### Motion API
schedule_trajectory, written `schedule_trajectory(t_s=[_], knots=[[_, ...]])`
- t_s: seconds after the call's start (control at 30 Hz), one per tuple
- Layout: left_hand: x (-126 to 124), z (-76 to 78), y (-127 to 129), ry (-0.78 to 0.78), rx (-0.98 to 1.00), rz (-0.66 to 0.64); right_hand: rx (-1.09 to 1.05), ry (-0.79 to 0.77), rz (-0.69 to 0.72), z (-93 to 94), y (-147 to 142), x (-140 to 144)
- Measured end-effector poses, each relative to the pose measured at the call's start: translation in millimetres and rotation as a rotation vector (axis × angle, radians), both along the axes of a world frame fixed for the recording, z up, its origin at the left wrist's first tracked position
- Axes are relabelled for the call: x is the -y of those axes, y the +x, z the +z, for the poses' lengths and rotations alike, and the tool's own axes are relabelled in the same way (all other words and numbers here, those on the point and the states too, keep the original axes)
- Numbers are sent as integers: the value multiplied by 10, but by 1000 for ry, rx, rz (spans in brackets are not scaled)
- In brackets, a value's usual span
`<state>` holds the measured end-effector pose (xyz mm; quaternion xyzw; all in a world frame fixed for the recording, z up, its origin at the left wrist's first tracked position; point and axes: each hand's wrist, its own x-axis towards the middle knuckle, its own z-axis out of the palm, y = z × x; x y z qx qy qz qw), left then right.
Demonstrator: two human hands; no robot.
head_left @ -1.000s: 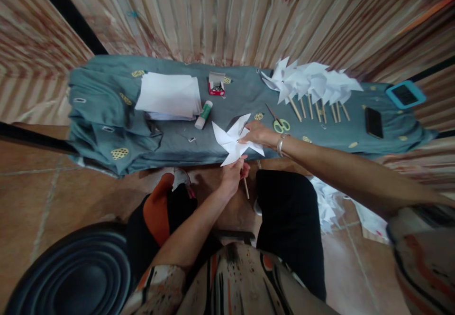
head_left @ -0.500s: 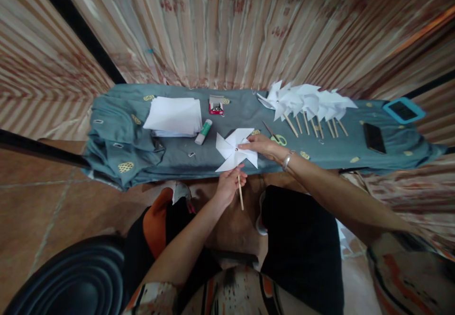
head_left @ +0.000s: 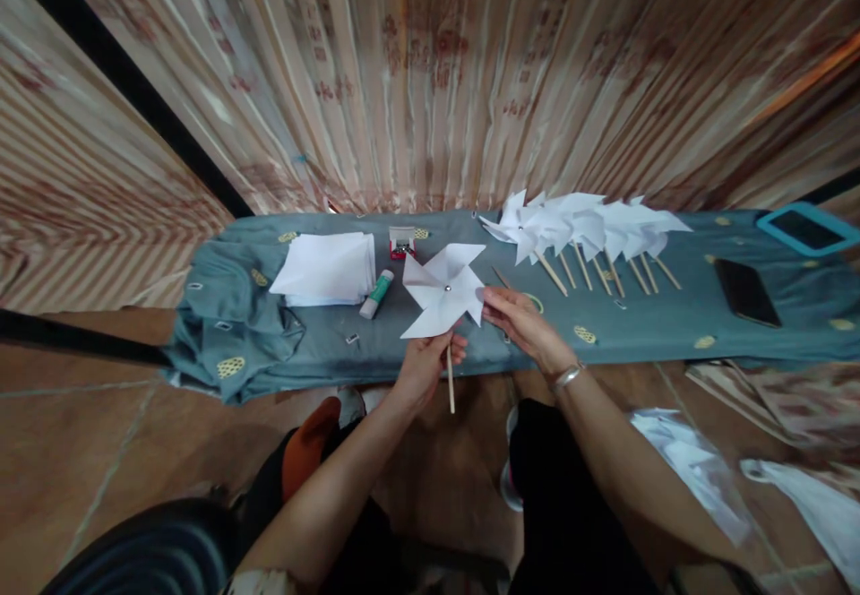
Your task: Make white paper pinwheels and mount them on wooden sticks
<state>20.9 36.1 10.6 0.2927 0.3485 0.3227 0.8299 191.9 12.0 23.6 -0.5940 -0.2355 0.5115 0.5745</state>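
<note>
A white paper pinwheel [head_left: 440, 295] with a silver pin at its centre is held upright over the table's near edge. My left hand [head_left: 425, 366] is closed around its wooden stick [head_left: 451, 389], just under the blades. At the pinwheel's right side, my right hand [head_left: 520, 317] has its thumb and fingers closed at the edge of a blade. Green-handled scissors [head_left: 535, 302] lie partly hidden behind that hand. To the left of the pinwheel are a glue stick [head_left: 377, 295] and a small open red box [head_left: 402, 245] of metal pins.
White paper sheets [head_left: 322, 270] are stacked at the left. Several finished pinwheels [head_left: 584, 223] lie overlapping at the back right. Farther right are a dark phone [head_left: 747, 292] and a blue-framed device [head_left: 810, 226]. White items in clear plastic [head_left: 685, 461] lie on the floor.
My right hand has moved from the pinwheel's centre out to its right blade edge. My left hand still holds the stick. The camera view has tilted up.
</note>
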Motion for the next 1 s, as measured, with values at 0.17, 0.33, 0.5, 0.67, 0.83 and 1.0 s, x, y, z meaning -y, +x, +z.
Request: schedule_trajectory(t_s=[0.17,0.33,0.5,0.67,0.83,1.0], knots=[[-135,184,78,65,12,44,128,62,-118,-142,10,189],[-175,246,92,83,15,91,350,64,174,-160,-147,372],[-195,233,152,93,4,100,335,67,495,-135,-388,367],[-219,207,234,109,-24,105,352,79,519,-213,-432,302],[-216,177,257,145,-92,88,329,87,468,-217,-374,277],[-195,140,240,218,-180,90,305,99,399,-181,-299,266]])
